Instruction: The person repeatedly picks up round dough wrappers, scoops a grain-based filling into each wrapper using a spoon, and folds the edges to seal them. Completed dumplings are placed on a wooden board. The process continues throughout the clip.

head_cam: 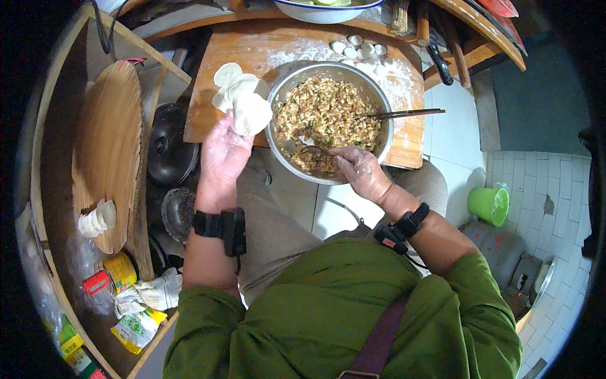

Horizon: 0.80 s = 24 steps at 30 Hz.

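Note:
My left hand [227, 147] holds a round dough wrapper [251, 113] on its fingertips, beside and over a few more thin wrappers [228, 76] at the left of the wooden board [203, 94]. My right hand [362, 173] grips a metal spoon [316, 150], its bowl end in the chopped filling. The filling [326, 106] lies in a big steel bowl [389, 128] that overhangs the board's near edge. A pair of dark chopsticks [412, 113] leans over the bowl's right rim. Small floured dough pieces [355, 51] sit behind the bowl.
Formed dumplings [97, 219] stand on a long wooden board [109, 142] at the left, near a yellow can [119, 272]. A white enamel basin [329, 12] is at the far edge. A black-handled knife [440, 64] and a green bucket [488, 204] are to the right.

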Tool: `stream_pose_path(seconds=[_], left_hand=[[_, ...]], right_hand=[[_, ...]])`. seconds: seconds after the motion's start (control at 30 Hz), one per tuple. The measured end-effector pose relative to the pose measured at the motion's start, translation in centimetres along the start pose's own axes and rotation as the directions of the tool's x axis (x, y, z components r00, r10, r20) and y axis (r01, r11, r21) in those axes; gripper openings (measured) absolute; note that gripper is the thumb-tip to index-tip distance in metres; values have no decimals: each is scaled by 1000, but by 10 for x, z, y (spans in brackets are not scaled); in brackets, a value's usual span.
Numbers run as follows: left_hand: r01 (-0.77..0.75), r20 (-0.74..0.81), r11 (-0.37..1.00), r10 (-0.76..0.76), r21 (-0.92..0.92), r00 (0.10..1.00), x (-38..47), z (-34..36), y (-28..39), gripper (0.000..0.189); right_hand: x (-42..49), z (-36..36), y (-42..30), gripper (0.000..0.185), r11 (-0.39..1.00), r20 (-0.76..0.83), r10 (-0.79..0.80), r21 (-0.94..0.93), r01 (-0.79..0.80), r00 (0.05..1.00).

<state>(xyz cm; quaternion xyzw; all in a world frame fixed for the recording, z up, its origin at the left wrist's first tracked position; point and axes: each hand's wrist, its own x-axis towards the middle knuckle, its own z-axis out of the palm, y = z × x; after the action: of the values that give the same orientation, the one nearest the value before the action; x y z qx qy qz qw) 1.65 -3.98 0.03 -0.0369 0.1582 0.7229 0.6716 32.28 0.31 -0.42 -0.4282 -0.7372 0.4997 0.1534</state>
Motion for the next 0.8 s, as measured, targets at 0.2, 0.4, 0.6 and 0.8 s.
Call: stream_pose_path(seconds=[0.2, 0.4, 0.6, 0.8], left_hand=[[34, 32, 999, -35, 13, 999, -32, -9, -22, 30], [33, 130, 991, -16, -126, 991, -50, -13, -28, 35], [-30, 136, 971, -2, 237, 991, -65, -6, -22, 36], [-46, 171, 999, 44, 8, 984, -74, -8, -16, 35]], right_hand=[[-5, -4, -5, 29, 875, 74, 296, 379, -301, 952], [-6, -6, -11, 27, 974, -64, 224, 50, -221, 972], [9, 7, -17, 26, 800, 26, 423, 459, -387, 906], [37, 24, -19, 20, 459, 116, 551, 785, -416, 826]])
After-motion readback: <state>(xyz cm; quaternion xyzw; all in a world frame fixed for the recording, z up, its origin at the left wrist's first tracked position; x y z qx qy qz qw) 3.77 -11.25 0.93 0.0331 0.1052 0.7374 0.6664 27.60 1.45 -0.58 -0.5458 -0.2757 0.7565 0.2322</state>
